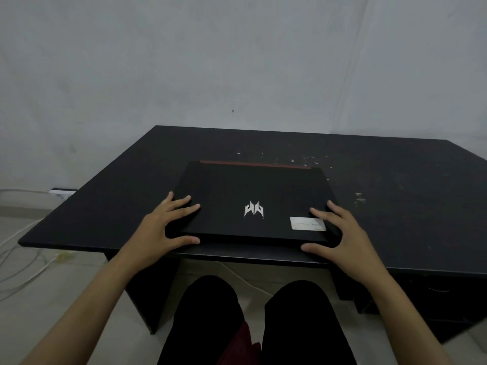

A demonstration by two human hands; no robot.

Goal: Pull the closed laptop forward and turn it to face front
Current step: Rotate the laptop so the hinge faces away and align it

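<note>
- Black and matte, the closed laptop (253,201) is seen lying flat on the dark worktop (395,201), close to the near edge and roughly in the middle of the view.
- A silver emblem (254,208) is shown on the lid, and a pale rectangular sticker (307,223) is stuck on the lid's near right corner.
- A thin red strip (255,164) is seen along the laptop's far edge.
- The left hand (163,227) is laid on the laptop's near left corner: the fingers (184,204) are spread flat on the lid and the thumb is pressed against the near edge, so the corner is clasped between them.
- The right hand (342,233) is placed in mirror fashion on the near right corner, with the fingers on the lid just beside the sticker and the thumb stretched along the near edge.
- Each grip is thus loosely closed around a corner of the laptop, with the fingers splayed rather than curled.
- Pale scuffs and flecks (311,160) are scattered over the worktop to the far right of the laptop.
- A grey wall (210,61) is seen behind the worktop.
- White cables (21,259) are trailed across the floor at the left, and a white power strip (63,192) is partly seen by the wall behind the worktop's left edge.
- The person's legs, clad in black (210,325), are seen below the near edge of the worktop.
</note>
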